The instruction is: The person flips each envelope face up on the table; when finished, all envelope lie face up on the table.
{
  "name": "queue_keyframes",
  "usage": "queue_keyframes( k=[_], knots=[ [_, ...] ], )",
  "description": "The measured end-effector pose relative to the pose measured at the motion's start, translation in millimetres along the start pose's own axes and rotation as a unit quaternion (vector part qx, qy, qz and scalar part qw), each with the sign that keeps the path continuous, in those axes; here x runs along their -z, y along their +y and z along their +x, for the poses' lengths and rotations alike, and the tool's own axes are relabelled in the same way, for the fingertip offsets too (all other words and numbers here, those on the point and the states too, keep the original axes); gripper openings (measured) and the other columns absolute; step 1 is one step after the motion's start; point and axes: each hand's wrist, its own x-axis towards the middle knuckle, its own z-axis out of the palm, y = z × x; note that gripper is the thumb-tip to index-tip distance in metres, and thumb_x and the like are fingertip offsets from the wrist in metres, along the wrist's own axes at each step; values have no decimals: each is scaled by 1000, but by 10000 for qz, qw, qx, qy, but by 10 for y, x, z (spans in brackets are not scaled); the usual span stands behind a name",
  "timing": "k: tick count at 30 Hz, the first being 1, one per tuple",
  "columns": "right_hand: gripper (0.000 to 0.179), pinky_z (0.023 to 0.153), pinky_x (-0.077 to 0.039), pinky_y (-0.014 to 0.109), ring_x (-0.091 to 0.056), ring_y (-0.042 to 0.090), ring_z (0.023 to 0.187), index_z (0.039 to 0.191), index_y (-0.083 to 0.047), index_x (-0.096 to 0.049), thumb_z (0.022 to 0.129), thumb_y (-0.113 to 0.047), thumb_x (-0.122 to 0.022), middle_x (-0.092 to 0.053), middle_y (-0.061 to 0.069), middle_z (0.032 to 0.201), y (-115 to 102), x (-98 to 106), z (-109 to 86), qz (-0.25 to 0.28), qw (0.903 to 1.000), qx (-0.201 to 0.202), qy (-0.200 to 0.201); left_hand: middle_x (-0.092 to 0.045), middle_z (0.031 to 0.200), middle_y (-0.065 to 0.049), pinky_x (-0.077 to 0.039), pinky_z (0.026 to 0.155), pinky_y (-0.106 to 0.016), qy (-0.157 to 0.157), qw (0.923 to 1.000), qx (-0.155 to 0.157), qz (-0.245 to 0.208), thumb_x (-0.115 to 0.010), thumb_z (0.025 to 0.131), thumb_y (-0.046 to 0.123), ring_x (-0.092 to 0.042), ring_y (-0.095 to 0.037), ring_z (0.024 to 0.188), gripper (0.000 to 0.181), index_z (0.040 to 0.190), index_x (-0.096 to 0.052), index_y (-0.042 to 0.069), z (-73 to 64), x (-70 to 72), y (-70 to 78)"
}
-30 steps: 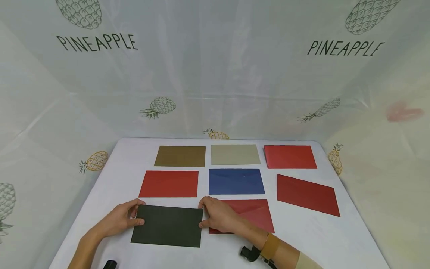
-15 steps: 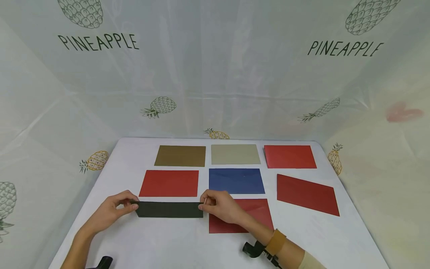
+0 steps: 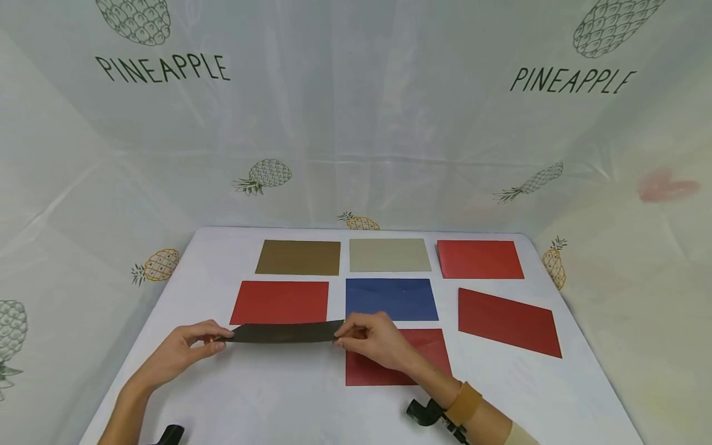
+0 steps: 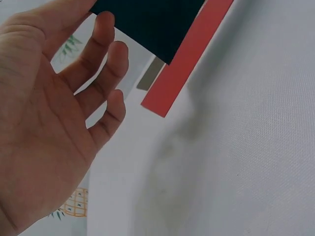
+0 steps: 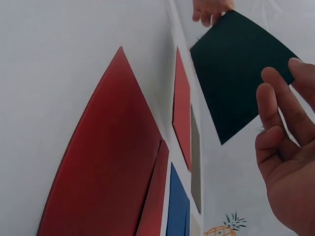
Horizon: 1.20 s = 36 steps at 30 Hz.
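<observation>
A rectangular dark green sheet of paper [image 3: 283, 332] is held up above the front left of the table, seen nearly edge-on in the head view. My left hand [image 3: 180, 352] pinches its left end, and my right hand [image 3: 375, 343] pinches the right end. In the right wrist view the dark sheet [image 5: 241, 73] shows its broad face, slightly bowed. Beyond it in the head view lies a red sheet [image 3: 280, 303]. Partly beneath my right hand and forearm is another red sheet [image 3: 423, 355], which has a folded strip along one side in the right wrist view.
On the white table [image 3: 267, 402], a blue sheet [image 3: 392, 296] lies in the middle. Brown [image 3: 297, 258], beige [image 3: 389, 255] and red [image 3: 481, 259] sheets form the back row. A dark red sheet [image 3: 508, 322] lies slanted at right. A pineapple-print curtain [image 3: 356, 123] surrounds the table.
The dark sheet has been lifted and tilted from showing its full face to nearly edge-on. Both hands have moved up with it, slightly away from the front. The other sheets have stayed put.
</observation>
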Motion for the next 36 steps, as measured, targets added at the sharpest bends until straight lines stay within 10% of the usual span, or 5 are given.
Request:
queue_keyframes(
  k=[21, 36],
  knots=[
    [16, 52, -38, 20, -48, 9, 60, 103, -22, -73, 91, -32, -77, -66, -11, 82, 66, -25, -10, -485, 9979, 432, 15, -63, 97, 1, -47, 75, -28, 322, 9993, -50, 199, -70, 95, 10, -57, -12, 88, 29, 122, -68, 18, -19, -29, 7],
    [31, 58, -41, 20, -54, 10, 66, 120, -24, -68, 91, -31, -76, -70, -13, 94, 58, -25, -16, -253, 9996, -93, 46, -60, 92, -7, -47, 76, -26, 269, 9996, 96, -22, -70, 95, 11, -61, -16, 83, 55, 145, -49, 15, 22, -63, 2]
  ],
)
